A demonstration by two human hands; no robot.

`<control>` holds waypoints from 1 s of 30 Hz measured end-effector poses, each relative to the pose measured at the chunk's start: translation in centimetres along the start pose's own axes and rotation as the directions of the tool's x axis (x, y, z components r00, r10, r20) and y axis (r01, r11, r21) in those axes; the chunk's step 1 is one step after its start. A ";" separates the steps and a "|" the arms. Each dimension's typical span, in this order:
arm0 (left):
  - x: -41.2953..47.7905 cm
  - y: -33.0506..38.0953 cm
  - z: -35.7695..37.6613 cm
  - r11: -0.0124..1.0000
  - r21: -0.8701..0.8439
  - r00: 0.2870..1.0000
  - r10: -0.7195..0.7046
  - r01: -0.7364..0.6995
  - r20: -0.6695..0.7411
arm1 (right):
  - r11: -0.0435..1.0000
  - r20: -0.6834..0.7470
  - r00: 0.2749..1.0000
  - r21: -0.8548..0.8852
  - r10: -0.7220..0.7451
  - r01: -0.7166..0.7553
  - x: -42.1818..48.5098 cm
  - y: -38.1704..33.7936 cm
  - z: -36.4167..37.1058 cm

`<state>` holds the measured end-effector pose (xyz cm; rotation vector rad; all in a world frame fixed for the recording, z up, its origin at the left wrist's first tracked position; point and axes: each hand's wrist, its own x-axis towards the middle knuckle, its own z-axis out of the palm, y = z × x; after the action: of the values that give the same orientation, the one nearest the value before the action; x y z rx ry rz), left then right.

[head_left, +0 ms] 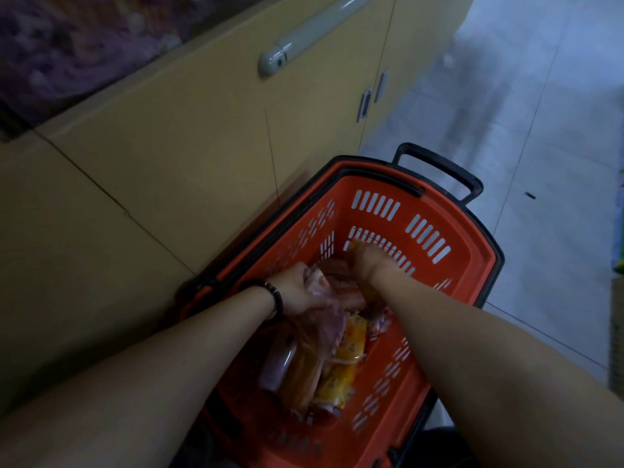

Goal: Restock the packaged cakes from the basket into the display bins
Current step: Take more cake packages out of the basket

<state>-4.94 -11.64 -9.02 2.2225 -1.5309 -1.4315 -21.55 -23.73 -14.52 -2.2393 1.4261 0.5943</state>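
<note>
An orange shopping basket (pixel 466 251) with a black handle stands on the floor beside a yellow cabinet. Several packaged cakes (pixel 347 359) in yellow, orange and pinkish wrappers lie in its bottom. Both my arms reach down into it. My left hand (pixel 297 288), with a dark band at the wrist, grips a pinkish packaged cake (pixel 317 282) near the basket's left wall. My right hand (pixel 363 265) is deeper in, at the far end, its fingers curled on a yellow-orange packet (pixel 354 246); the hand is blurred.
The yellow cabinet front (pixel 169 157) rises on the left, with a grey bumper rail (pixel 304 35) and recessed door handles (pixel 366 103). A display bin with purplish goods (pixel 60 45) shows at the top left. Grey tiled floor (pixel 540 130) spreads to the right.
</note>
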 end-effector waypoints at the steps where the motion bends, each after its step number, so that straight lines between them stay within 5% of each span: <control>1: -0.1 -0.2 -0.2 1.000 -0.016 1.000 -0.002 0.002 -0.023 | 1.000 -0.035 0.999 0.008 0.003 -0.003 -0.2 0.1 0.0; 7: -0.7 -0.6 -0.4 0.998 -0.064 0.998 0.026 -0.029 -0.052 | 0.996 -0.007 0.996 0.012 0.090 -0.090 -1.2 0.7 -2.7; 15: -2.9 -1.0 -1.0 0.991 -0.131 0.999 0.009 -0.003 0.047 | 0.902 -0.270 0.963 0.420 0.016 0.102 -5.8 1.7 -6.9; 21: -6.2 -0.3 -2.4 0.951 -0.303 0.998 0.043 -0.055 -0.045 | 0.810 -0.492 0.869 0.488 -0.053 0.326 -10.7 0.9 -10.7; 30: -14.7 2.6 -5.6 0.445 -0.882 0.987 0.103 -0.156 -0.122 | 0.519 -0.576 0.818 0.696 -0.010 0.496 -18.6 -0.9 -13.7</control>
<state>-3.60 -3.87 4.85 1.3966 -0.5785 -1.5658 -26.02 -17.32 7.25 -1.7472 1.1330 -0.7499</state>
